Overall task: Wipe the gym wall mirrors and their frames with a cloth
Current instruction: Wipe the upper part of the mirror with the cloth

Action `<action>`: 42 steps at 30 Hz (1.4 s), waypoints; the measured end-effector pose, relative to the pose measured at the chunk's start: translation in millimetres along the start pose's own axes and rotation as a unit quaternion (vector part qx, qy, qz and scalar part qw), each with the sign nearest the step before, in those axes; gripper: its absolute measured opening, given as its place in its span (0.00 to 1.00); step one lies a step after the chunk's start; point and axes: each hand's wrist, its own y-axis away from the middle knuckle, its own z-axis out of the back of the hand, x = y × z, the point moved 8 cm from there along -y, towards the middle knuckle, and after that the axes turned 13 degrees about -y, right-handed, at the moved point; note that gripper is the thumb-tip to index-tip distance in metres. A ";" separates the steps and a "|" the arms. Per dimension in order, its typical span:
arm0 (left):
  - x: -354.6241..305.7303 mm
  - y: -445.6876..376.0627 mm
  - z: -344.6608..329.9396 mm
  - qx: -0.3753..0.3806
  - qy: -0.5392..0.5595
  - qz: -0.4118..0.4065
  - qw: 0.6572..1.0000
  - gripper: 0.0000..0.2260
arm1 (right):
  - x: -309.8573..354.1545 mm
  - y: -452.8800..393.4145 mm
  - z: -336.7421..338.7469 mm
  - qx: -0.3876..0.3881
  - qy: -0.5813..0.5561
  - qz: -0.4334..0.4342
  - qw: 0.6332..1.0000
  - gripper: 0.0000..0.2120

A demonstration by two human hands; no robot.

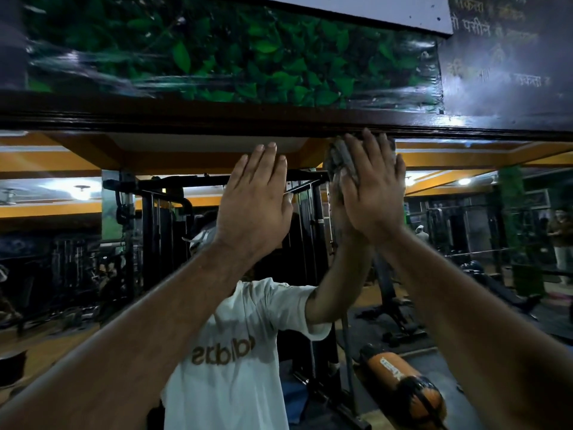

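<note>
Pressing one cloth (339, 162) to mirror (77, 274) — right hand (373, 193) flat | left hand (255, 206) open — fingers straight

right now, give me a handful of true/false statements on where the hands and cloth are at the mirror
1. The right hand presses a grey cloth flat against the mirror. True.
2. The cloth sits low on the glass, far from the frame. False: it is at the top of the glass, right under the dark wooden frame.
3. The left hand holds a second cloth. False: it is bare, fingers straight.
4. A leaf-pattern panel runs above the frame. True.
5. Both arms are raised. True.
</note>
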 end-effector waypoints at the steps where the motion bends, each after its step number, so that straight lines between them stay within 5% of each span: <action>1: 2.6 -0.4 -1.8 0.010 0.010 -0.007 1.000 0.28 | 4.7 -3.5 -2.4 -0.016 0.004 -0.040 0.999 0.31; 3: 6.5 -2.5 0.3 0.013 0.032 -0.020 0.999 0.27 | 32.9 -2.4 -13.7 -0.015 -0.012 -0.046 0.999 0.31; 7: 19.9 0.6 9.8 0.001 0.067 -0.014 0.998 0.25 | 64.1 12.6 -28.8 0.064 -0.021 0.111 0.991 0.30; 12: 41.9 19.6 15.1 -0.025 0.028 0.013 0.999 0.30 | 41.6 -7.4 -19.0 -0.029 0.014 -0.104 0.994 0.34; 18: 40.4 29.8 -3.4 -0.030 0.011 0.000 0.999 0.30 | 88.0 14.9 -35.6 0.060 -0.017 0.086 0.994 0.31; 23: 40.1 30.9 -6.7 -0.027 -0.003 -0.015 1.000 0.29 | 52.4 10.9 -22.6 -0.017 0.000 -0.102 0.995 0.32; 28: 41.5 31.6 -8.0 -0.040 0.001 -0.018 0.999 0.28 | 92.8 57.9 -30.7 0.062 0.002 0.097 0.993 0.29; 33: 46.6 36.8 -4.2 -0.028 0.073 -0.035 0.996 0.30 | 62.5 58.7 -17.2 -0.046 -0.008 -0.164 0.985 0.31; 39: 57.9 70.2 4.9 -0.045 0.031 -0.032 0.998 0.28 | 100.0 88.0 -30.4 0.078 0.005 0.085 0.993 0.29; 42: 71.3 79.5 -3.4 -0.007 0.000 -0.021 1.000 0.31 | 71.8 80.7 -15.0 -0.010 -0.002 -0.051 0.999 0.30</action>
